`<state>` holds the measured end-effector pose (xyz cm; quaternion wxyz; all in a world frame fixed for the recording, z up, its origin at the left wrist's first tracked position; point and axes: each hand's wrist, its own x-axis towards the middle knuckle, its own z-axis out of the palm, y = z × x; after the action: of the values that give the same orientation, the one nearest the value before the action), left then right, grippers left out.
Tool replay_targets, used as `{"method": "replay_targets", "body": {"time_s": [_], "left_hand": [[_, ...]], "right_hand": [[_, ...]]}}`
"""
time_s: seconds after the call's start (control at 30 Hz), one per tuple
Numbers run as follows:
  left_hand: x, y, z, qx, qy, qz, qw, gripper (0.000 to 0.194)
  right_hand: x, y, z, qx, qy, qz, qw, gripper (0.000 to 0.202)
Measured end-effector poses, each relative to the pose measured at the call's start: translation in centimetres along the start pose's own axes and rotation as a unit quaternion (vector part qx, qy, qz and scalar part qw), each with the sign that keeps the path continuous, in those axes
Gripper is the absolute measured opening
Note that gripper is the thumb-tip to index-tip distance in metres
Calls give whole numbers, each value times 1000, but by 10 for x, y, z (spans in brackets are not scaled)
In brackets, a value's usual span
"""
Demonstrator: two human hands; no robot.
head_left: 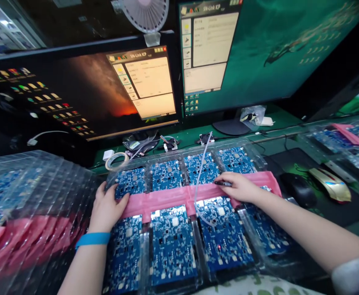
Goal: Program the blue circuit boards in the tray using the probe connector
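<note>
A clear plastic tray [147,241] lies before me, holding several blue circuit boards [173,246] in two rows. Pink anti-static strip [164,199] runs across it between the rows. At the tray's left end rests my left hand [107,207], fingers spread, thumb near the strip; it wears a blue wristband [92,239]. My right hand [239,186] is closed on a small black ridged piece [223,183] above the strip, its kind not clear. A thin whitish cable [200,172] curves over the tray onto a lower-row board, where a small red light [219,247] shows.
Stacked trays [41,196] stand at left. Two monitors [84,98] and a small fan [147,14] are behind. A tape roll [117,160] and small modules [169,143] lie beyond the tray. At right are a black mouse [298,189], a gold mouse [330,185] and more boards [330,139].
</note>
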<state>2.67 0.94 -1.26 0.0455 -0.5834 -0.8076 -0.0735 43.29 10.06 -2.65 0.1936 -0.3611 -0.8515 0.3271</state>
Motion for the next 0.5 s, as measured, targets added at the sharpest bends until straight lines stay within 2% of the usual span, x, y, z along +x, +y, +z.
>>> {"method": "replay_targets", "body": {"time_s": [0.23,0.3,0.33,0.4,0.5], "left_hand": [[1,1,2,-10,0,5,1000,55],[1,1,2,-16,1,2,1000,55],[1,0,3,-19,3,-2,1000,55],[1,-1,4,-29,8,-9,999,55],[0,-4,5,-78,25,-16,996,53]], "right_hand": [[-1,0,-2,-9,1,-1,1000,25],[-1,-3,-7,-15,18,3,1000,24],[-2,-4,-12,-18,43,13,999,23],[-8,-7,-29,-27,132,46,990,21],[-30,-10,-65,-44,288,86,953,21]]}}
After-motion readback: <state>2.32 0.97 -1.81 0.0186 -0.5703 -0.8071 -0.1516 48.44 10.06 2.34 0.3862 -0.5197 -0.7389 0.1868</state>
